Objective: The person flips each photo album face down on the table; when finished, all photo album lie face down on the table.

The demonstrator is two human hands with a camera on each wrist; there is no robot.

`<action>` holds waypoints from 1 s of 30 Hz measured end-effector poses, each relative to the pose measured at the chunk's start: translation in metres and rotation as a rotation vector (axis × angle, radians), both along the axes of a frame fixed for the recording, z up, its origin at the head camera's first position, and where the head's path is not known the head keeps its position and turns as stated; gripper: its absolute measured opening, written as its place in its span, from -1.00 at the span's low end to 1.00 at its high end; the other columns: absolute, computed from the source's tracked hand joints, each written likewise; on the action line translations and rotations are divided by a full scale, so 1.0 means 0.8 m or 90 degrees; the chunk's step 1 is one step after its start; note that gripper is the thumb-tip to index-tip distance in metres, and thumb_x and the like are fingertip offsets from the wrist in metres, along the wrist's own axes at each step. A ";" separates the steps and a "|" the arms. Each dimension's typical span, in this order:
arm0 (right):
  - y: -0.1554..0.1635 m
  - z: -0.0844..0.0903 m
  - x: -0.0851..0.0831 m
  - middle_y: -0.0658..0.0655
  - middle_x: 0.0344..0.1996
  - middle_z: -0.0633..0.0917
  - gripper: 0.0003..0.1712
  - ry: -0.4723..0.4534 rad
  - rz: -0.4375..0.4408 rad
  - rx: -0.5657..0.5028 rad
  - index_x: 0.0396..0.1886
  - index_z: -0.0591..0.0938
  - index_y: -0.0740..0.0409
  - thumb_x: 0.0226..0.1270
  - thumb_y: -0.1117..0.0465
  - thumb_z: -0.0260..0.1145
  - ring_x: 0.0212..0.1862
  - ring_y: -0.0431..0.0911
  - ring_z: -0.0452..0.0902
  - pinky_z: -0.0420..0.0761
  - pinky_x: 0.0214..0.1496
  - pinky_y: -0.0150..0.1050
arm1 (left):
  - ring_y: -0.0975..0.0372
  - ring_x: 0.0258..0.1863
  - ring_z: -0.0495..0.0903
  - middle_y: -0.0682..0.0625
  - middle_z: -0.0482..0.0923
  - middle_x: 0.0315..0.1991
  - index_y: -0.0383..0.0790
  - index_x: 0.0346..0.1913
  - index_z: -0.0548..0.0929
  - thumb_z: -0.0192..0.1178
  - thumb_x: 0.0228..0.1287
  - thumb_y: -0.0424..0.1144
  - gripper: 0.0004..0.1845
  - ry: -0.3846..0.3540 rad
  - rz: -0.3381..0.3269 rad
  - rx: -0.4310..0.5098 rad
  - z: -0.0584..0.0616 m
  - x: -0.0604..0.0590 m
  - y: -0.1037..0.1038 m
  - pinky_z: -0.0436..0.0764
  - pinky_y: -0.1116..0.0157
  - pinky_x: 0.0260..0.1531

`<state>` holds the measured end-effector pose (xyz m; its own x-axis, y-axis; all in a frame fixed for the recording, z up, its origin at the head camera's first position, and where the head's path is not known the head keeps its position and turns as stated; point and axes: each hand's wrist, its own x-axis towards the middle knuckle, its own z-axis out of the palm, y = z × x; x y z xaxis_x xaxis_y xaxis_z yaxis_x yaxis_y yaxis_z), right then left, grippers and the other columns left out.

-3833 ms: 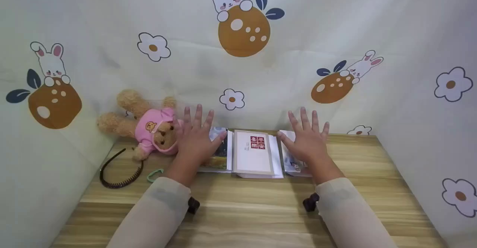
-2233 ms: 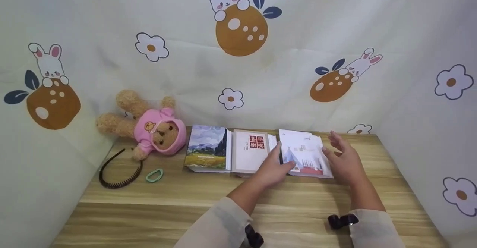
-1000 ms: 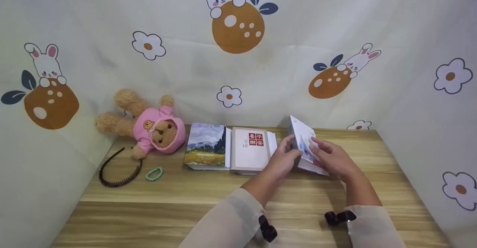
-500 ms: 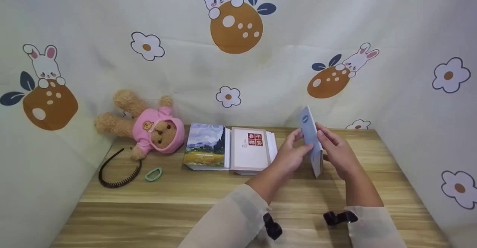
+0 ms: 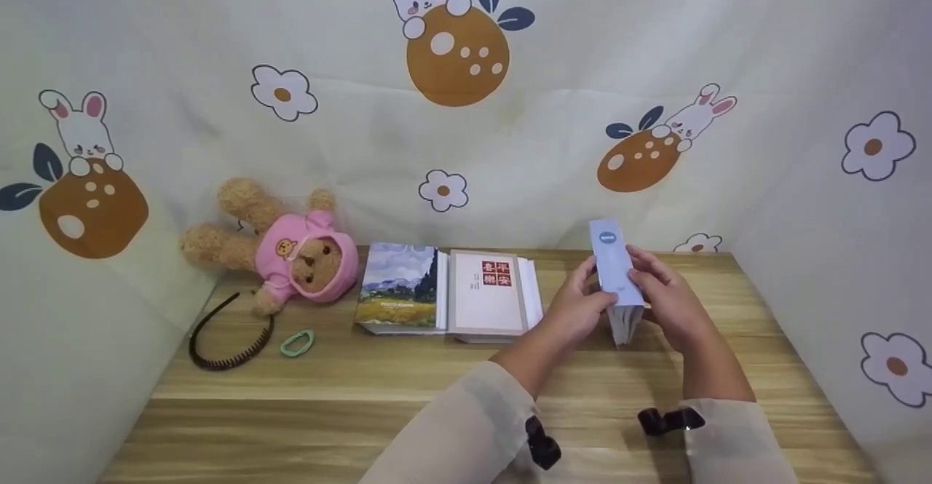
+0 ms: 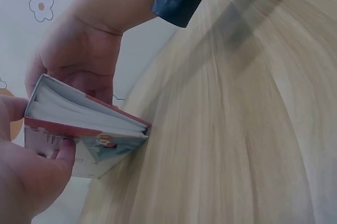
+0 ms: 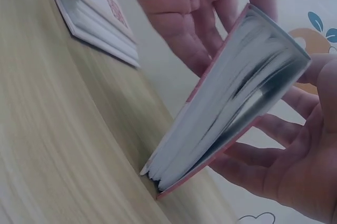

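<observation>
A thick photo album (image 5: 615, 262) with a pale blue spine stands spine-up at the right of the table, its page edges down on the wood. My left hand (image 5: 575, 302) grips its left cover, the thumb lying near the spine. On the opposite cover my right hand (image 5: 670, 302) holds on with thumb and fingers. The left wrist view shows the album (image 6: 89, 124) from its end, with red and pictorial covers and my left thumb pressed on one of them. In the right wrist view its white pages (image 7: 226, 98) fan slightly apart.
Left of the hands lie a photo album with a landscape cover (image 5: 400, 287) and a beige album with red characters (image 5: 484, 291), side by side. Farther left are a plush toy in a pink hoodie (image 5: 302, 255), a dark headband (image 5: 229, 360) and a green hair tie (image 5: 297, 343). Printed cloth (image 5: 349, 142) encloses the table.
Both hands went from spread above the albums to the rightmost album. It was lifted from lying flat and tipped up onto its page edges, its spine now turned upward and toward me.
</observation>
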<state>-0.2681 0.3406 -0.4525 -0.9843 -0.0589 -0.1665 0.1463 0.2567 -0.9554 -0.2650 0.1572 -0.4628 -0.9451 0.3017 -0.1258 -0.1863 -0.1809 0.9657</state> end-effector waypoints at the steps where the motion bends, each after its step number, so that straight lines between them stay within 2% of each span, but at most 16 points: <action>1: -0.001 0.001 -0.001 0.09 0.77 0.11 -0.32 0.001 -0.003 -0.002 0.75 0.14 -0.35 0.76 -0.11 -0.01 0.64 0.24 0.25 0.48 0.56 0.24 | 0.03 0.51 0.51 0.08 0.33 0.65 0.13 0.65 0.33 0.27 0.46 -0.37 -0.23 0.001 -0.003 -0.005 0.001 -0.001 0.001 0.61 0.08 0.44; 4: -0.002 0.001 -0.003 0.15 0.76 0.10 -0.34 0.009 -0.013 -0.010 0.76 0.11 -0.31 0.78 -0.04 -0.09 0.61 0.22 0.26 0.59 0.41 0.04 | 0.07 0.46 0.55 0.09 0.31 0.66 0.09 0.67 0.29 0.23 0.46 -0.39 -0.21 0.016 -0.017 -0.007 0.002 -0.001 0.002 0.63 0.06 0.42; 8: -0.001 -0.002 -0.004 0.18 0.75 0.12 -0.35 0.012 -0.023 -0.027 0.77 0.08 -0.28 0.79 0.01 -0.16 0.55 0.17 0.29 0.63 0.25 -0.16 | 0.08 0.41 0.59 0.07 0.31 0.66 0.11 0.68 0.28 0.26 0.48 -0.28 -0.23 0.040 -0.040 -0.028 -0.005 -0.001 0.000 0.63 -0.01 0.40; 11: 0.000 -0.005 -0.004 0.15 0.75 0.11 -0.35 0.006 -0.034 -0.041 0.77 0.08 -0.29 0.79 0.00 -0.16 0.54 0.14 0.30 0.64 0.23 -0.20 | 0.02 0.46 0.53 0.02 0.27 0.67 0.21 0.67 0.29 0.22 0.57 -0.07 -0.31 0.062 -0.058 -0.090 -0.012 0.000 -0.006 0.59 -0.06 0.43; 14: 0.002 -0.006 -0.006 0.14 0.76 0.12 -0.34 0.006 -0.047 -0.047 0.78 0.10 -0.24 0.79 0.03 -0.15 0.57 0.12 0.29 0.67 0.24 -0.28 | -0.03 0.56 0.42 -0.01 0.23 0.68 0.29 0.65 0.30 0.13 0.61 0.15 -0.36 0.105 -0.074 -0.194 -0.020 -0.003 -0.011 0.49 -0.07 0.52; 17: 0.004 -0.009 -0.006 0.13 0.75 0.16 -0.35 0.022 -0.065 -0.008 0.76 0.15 -0.14 0.79 0.08 -0.09 0.62 0.11 0.29 0.66 0.42 -0.21 | -0.01 0.61 0.35 0.03 0.22 0.68 0.31 0.63 0.34 0.11 0.59 0.24 -0.36 0.149 -0.075 -0.298 -0.029 -0.006 -0.016 0.43 -0.02 0.58; 21: 0.008 -0.016 -0.007 0.12 0.74 0.20 -0.35 0.032 -0.084 0.089 0.73 0.24 -0.06 0.75 0.11 0.07 0.72 0.11 0.18 0.34 0.69 0.03 | 0.05 0.65 0.31 0.10 0.25 0.68 0.24 0.58 0.45 0.19 0.51 0.29 -0.33 0.189 -0.078 -0.421 -0.038 -0.009 -0.020 0.40 0.08 0.61; 26: 0.013 -0.029 -0.010 0.15 0.76 0.12 -0.28 -0.015 -0.050 0.185 0.73 0.21 -0.06 0.72 -0.04 0.14 0.76 0.19 0.04 0.15 0.76 0.18 | 0.10 0.70 0.23 0.18 0.20 0.71 0.25 0.60 0.43 0.20 0.52 0.24 -0.34 0.246 -0.124 -0.590 -0.044 -0.010 -0.022 0.31 0.14 0.67; 30: 0.018 -0.038 -0.013 0.19 0.77 0.06 -0.21 -0.039 -0.021 0.220 0.75 0.16 -0.03 0.70 -0.11 0.15 0.77 0.23 -0.06 0.08 0.77 0.24 | 0.11 0.72 0.19 0.21 0.20 0.71 0.25 0.60 0.43 0.24 0.54 0.10 -0.38 0.284 -0.142 -0.667 -0.044 -0.011 -0.023 0.22 0.17 0.70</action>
<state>-0.2787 0.3546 -0.4825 -0.9721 0.0429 -0.2306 0.2149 0.5569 -0.8023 -0.2740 0.1391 -0.4984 -0.9076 0.4121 -0.0809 0.2816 0.7402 0.6106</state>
